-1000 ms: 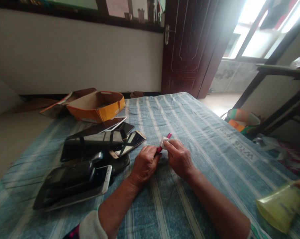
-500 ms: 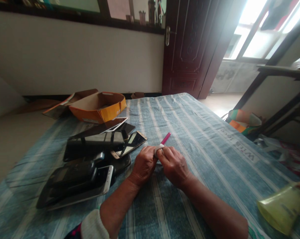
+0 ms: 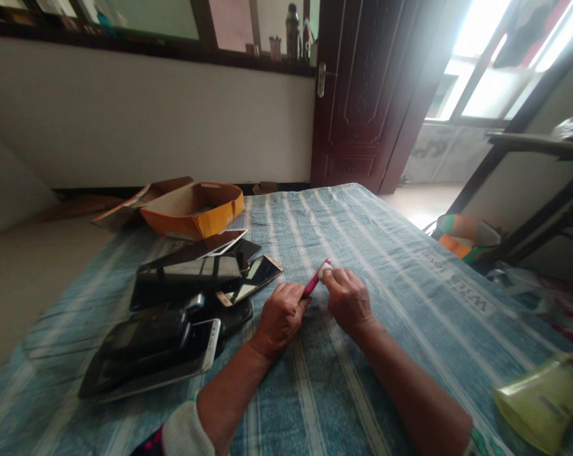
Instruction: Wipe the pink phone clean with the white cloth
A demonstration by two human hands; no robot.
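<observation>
My left hand is closed around the lower end of a slim pink object, which points up and away from me. Its exact kind does not show. Between the fingers of my right hand is a small white wad, cloth or tissue, pressed against the pink object near its far end. Left of my hands lies a gold-edged smartphone, screen up. Beside it are a pile of black devices and a white-framed tablet or phone.
Blue striped cloth covers the table. An open orange cardboard box stands at the back left. At the right front edge is a translucent yellow container. A dark red door and a dark rack stand beyond the table.
My right hand has slid the white wad up along the pink object to its far end, away from my left hand. More of the pink shaft now shows between my hands.
</observation>
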